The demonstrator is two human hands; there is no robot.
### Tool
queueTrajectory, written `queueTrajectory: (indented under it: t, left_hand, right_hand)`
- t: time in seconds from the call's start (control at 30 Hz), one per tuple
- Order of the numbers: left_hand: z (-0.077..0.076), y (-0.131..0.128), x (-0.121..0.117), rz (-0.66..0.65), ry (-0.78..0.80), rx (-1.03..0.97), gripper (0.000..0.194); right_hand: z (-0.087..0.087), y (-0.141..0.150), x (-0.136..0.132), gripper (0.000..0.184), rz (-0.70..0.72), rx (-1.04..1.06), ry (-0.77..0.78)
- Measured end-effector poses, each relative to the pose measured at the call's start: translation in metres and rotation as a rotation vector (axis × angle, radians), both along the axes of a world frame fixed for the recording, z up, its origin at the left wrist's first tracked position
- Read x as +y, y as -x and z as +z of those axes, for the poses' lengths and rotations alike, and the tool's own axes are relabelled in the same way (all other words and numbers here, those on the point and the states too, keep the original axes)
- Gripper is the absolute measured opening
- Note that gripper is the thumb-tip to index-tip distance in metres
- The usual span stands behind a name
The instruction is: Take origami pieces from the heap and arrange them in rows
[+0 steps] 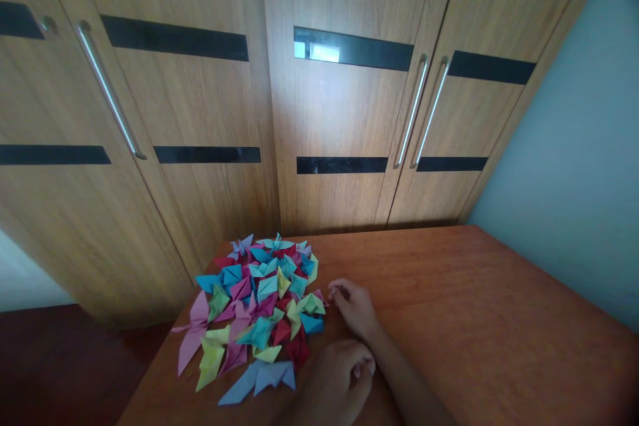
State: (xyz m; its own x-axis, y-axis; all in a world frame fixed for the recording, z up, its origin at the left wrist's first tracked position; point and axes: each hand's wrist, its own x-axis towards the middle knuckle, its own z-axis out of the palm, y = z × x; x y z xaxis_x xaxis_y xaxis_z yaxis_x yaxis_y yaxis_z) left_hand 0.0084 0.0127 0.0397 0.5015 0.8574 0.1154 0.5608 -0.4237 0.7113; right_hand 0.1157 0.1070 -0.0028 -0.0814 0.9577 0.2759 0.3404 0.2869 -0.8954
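A wardrobe with closed doors stands beyond the hands, above a brown table bearing folded paper birds just left of them. The left hand curls loosely shut; the right hand bends its fingers, whether touching cannot be told. Farthest left from both, a pink bird points its narrow tip away, its wings forming a long front-to-back axis.

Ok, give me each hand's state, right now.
Left hand: curled closed, nothing visible in it.
Right hand: loosely curled closed beside the folded paper pieces, nothing visible in it.
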Motion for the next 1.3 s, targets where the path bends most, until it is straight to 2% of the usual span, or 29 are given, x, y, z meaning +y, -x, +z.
queueTrajectory:
  t: [0.27,0.47,1.3]
  left_hand:
    - [-0.004,-0.002,-0.001,-0.037,-0.006,0.056,0.016]
    - [-0.005,-0.002,-0.001,-0.066,-0.03,0.06,0.017]
    - [0.003,-0.002,-0.002,-0.116,-0.05,0.066,0.019]
  right_hand:
    - [0.01,-0.001,-0.006,0.022,-0.006,-0.326,-0.071]
    - [0.015,-0.017,-0.003,0.022,-0.19,-0.604,0.074]
    - [0.014,-0.013,-0.007,0.017,-0.125,-0.707,0.027]
